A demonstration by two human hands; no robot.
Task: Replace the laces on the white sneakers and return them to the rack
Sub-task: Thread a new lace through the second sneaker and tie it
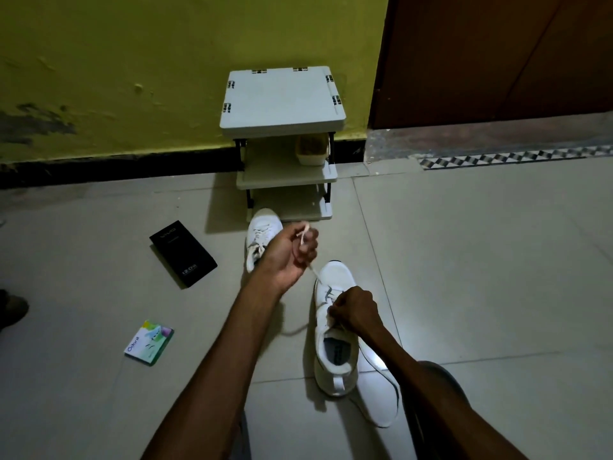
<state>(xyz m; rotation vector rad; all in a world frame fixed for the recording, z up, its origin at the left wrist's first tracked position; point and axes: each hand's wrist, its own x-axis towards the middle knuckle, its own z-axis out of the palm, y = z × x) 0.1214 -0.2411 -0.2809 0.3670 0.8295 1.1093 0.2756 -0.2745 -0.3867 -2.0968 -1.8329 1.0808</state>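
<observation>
A white sneaker lies on the floor tiles in front of me, toe pointing away. My left hand is raised beyond the toe and is closed around a white lace that runs taut down to the eyelets. My right hand is closed on the lace at the upper eyelets, over the tongue. A loose lace end trails over the floor to the right of the heel. The second white sneaker, laced, lies farther away, partly behind my left hand. The grey shoe rack stands against the wall.
A black phone box and a small colourful packet lie on the floor to the left. A beige tub sits on the rack's middle shelf. A brown door is at the back right. A dark shoe tip shows at the left edge.
</observation>
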